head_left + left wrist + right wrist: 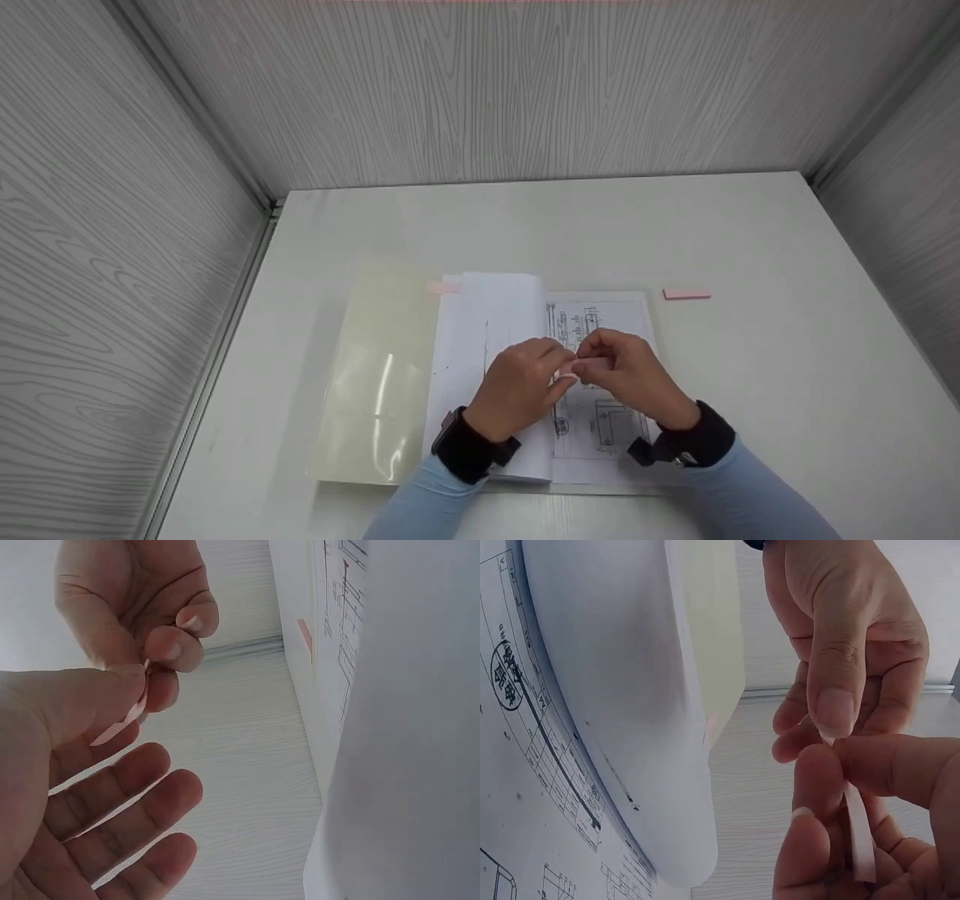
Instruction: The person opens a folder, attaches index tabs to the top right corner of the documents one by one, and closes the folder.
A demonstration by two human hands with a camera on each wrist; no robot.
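Over an open booklet of printed drawings (577, 450), both hands meet with fingertips close together. My left hand (521, 386) pinches a small pale pink sticky-note strip (124, 724) between thumb and index finger, its other fingers spread loose. The right hand (637, 379) pinches the same paper from the other side, and a longer pink tail (861, 840) hangs along its fingers in the right wrist view. Beneath the left wrist lies a turned white page (487, 315). The fingertips partly hide the strip.
A pink sticky-note pad (686, 294) lies on the white table (787, 360), right of the booklet. Another pink tab (443, 287) sticks out from the turned page's top left edge. The translucent yellowish cover (375, 375) is folded open at left. Wood-grain panels (480, 90) enclose the table.
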